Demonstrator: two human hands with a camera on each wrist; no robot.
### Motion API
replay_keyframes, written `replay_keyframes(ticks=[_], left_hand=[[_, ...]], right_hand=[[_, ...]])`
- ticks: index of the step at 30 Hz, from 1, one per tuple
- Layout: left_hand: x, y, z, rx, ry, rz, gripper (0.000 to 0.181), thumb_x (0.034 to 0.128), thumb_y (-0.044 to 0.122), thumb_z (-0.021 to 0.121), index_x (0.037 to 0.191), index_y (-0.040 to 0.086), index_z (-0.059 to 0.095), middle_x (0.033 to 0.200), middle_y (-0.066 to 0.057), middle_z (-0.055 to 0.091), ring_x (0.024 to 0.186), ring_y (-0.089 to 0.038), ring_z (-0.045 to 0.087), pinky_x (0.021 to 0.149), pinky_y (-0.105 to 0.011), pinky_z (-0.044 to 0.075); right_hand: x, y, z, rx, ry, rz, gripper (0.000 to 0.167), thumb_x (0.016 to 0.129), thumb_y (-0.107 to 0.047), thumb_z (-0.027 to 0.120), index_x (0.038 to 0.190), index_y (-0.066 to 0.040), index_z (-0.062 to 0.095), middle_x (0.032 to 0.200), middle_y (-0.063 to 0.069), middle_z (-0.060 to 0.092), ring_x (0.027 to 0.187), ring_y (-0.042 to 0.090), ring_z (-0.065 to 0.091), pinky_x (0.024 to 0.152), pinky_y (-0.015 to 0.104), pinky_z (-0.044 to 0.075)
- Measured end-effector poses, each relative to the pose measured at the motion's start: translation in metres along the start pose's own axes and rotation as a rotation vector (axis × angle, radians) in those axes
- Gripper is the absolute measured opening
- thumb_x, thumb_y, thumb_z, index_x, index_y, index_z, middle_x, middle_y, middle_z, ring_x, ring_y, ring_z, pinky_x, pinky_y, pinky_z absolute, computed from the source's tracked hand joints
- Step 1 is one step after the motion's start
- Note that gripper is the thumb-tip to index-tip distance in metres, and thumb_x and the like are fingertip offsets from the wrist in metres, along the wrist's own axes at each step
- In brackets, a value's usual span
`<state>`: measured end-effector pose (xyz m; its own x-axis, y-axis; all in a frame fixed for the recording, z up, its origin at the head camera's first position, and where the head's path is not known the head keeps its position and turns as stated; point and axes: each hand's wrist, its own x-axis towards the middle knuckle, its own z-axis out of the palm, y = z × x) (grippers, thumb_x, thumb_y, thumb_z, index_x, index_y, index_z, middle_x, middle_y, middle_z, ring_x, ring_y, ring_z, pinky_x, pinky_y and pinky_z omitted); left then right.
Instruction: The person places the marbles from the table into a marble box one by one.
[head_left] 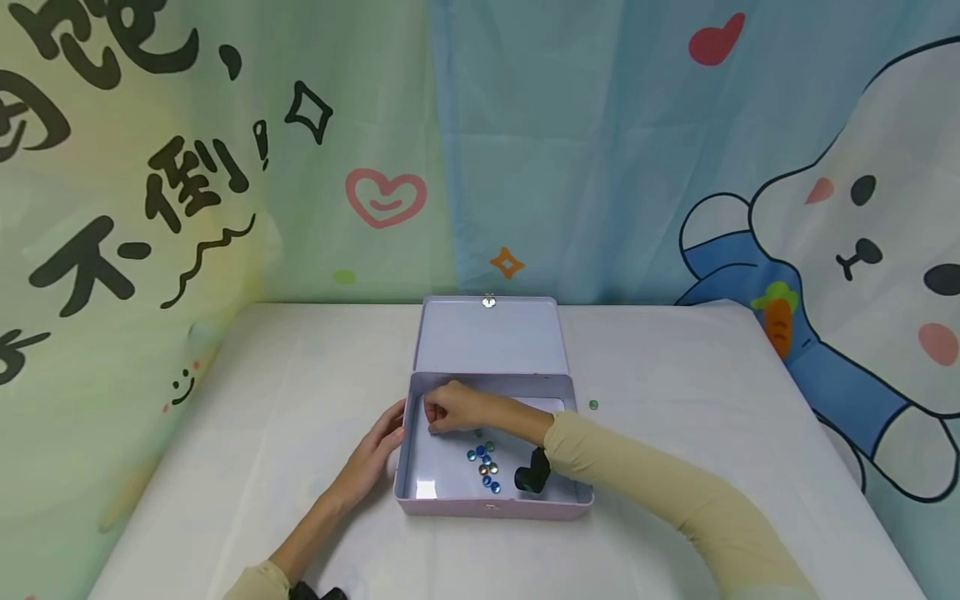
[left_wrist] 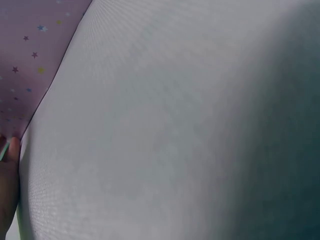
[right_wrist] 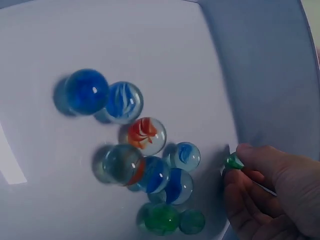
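Observation:
A lilac box (head_left: 491,507) stands on the table with its lid (head_left: 491,337) tipped back. Inside the box my right hand (head_left: 457,408) pinches a green marble (right_wrist: 233,161) between thumb and finger, near one side wall. Loose glass marbles lie close by on the box floor: a solid blue marble (right_wrist: 87,92), an orange-swirled marble (right_wrist: 146,136), a green marble (right_wrist: 161,219) and several others. My left hand (head_left: 372,454) rests against the outside of the box's left wall. In the left wrist view only part of that hand (left_wrist: 9,175) shows, beside the star-printed box side (left_wrist: 35,60).
A single green marble (head_left: 593,405) lies on the white cloth (head_left: 660,367) to the right of the box. A black wrist camera (head_left: 532,472) hangs below the right wrist, over the box. Behind the table hangs a printed curtain (head_left: 570,167).

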<state>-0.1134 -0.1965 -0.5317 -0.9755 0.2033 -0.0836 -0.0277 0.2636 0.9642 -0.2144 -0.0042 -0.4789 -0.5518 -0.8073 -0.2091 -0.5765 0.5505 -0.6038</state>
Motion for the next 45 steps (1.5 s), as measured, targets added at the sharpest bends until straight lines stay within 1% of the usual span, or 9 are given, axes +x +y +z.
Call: replay_keyframes(ticks=[5,12,19,24,28,33,38,42,45], left_hand=[[0.0,0.001,-0.001,0.002,-0.006,0.004,0.052,0.1035,0.03,0.04,0.153,0.021,0.028,0.155,-0.016,0.036,0.143,-0.035,0.036,0.117,-0.057,0.023],[-0.001,0.001,-0.001,-0.001,-0.005,-0.002,0.052,0.1034,0.03,0.04,0.153,0.02,0.028,0.155,-0.016,0.036,0.143,-0.036,0.035,0.117,-0.058,0.023],[-0.002,0.002,0.001,-0.002,-0.001,-0.016,0.052,0.1033,0.031,0.04,0.153,0.02,0.028,0.155,-0.016,0.036,0.143,-0.037,0.035,0.117,-0.059,0.023],[-0.003,0.001,0.001,0.005,0.001,-0.017,0.052,0.1032,0.031,0.04,0.153,0.02,0.028,0.156,-0.015,0.035,0.144,-0.037,0.034,0.117,-0.059,0.023],[-0.003,0.001,0.001,0.011,0.0,-0.014,0.052,0.1032,0.031,0.041,0.153,0.02,0.028,0.156,-0.015,0.035,0.144,-0.036,0.033,0.116,-0.059,0.023],[-0.002,0.0,0.002,0.011,0.001,-0.013,0.052,0.1031,0.031,0.04,0.153,0.02,0.029,0.156,-0.015,0.035,0.144,-0.037,0.034,0.116,-0.06,0.023],[-0.002,0.001,0.002,0.017,-0.003,-0.015,0.052,0.1032,0.031,0.04,0.153,0.02,0.028,0.156,-0.014,0.035,0.144,-0.036,0.034,0.116,-0.059,0.023],[-0.002,0.002,0.002,0.012,0.005,-0.026,0.053,0.1031,0.031,0.041,0.153,0.02,0.028,0.156,-0.014,0.035,0.144,-0.036,0.034,0.117,-0.059,0.023],[-0.003,0.002,0.002,0.007,0.01,-0.03,0.053,0.103,0.031,0.041,0.153,0.02,0.028,0.156,-0.015,0.035,0.144,-0.036,0.034,0.117,-0.059,0.023]], right_hand=[[0.0,-0.003,0.0,-0.008,-0.003,0.045,0.009,0.089,-0.015,0.069,0.086,-0.011,0.062,0.073,-0.005,0.058,0.066,0.004,0.048,0.06,0.012,0.038],[-0.003,-0.004,-0.001,-0.033,-0.002,0.053,0.012,0.091,-0.021,0.067,0.084,-0.012,0.061,0.07,-0.005,0.057,0.063,0.003,0.049,0.057,0.012,0.039],[-0.022,-0.004,-0.015,-0.03,0.035,0.002,0.015,0.094,-0.026,0.063,0.093,-0.012,0.068,0.073,-0.004,0.061,0.064,0.003,0.05,0.059,0.013,0.042],[-0.05,-0.003,-0.033,0.01,0.101,-0.057,0.014,0.095,-0.022,0.061,0.094,-0.01,0.069,0.08,-0.002,0.065,0.07,0.003,0.052,0.064,0.014,0.046],[-0.079,0.001,-0.046,0.061,0.18,-0.057,0.013,0.095,-0.021,0.061,0.095,-0.011,0.069,0.083,-0.003,0.068,0.074,0.003,0.055,0.068,0.016,0.05],[-0.125,0.008,-0.06,0.137,0.311,0.014,0.014,0.095,-0.021,0.061,0.102,-0.012,0.069,0.093,0.0,0.071,0.082,0.006,0.06,0.076,0.02,0.053],[-0.17,0.031,-0.061,0.174,0.494,0.134,0.017,0.095,-0.02,0.062,0.106,-0.009,0.069,0.096,0.006,0.071,0.083,0.01,0.061,0.075,0.02,0.054],[-0.193,0.059,-0.055,0.156,0.607,0.241,0.017,0.095,-0.02,0.062,0.106,-0.007,0.068,0.094,0.007,0.071,0.079,0.011,0.058,0.069,0.019,0.052],[-0.202,0.081,-0.047,0.095,0.662,0.258,0.014,0.093,-0.015,0.063,0.103,-0.005,0.068,0.091,0.008,0.07,0.077,0.01,0.057,0.067,0.018,0.051]])
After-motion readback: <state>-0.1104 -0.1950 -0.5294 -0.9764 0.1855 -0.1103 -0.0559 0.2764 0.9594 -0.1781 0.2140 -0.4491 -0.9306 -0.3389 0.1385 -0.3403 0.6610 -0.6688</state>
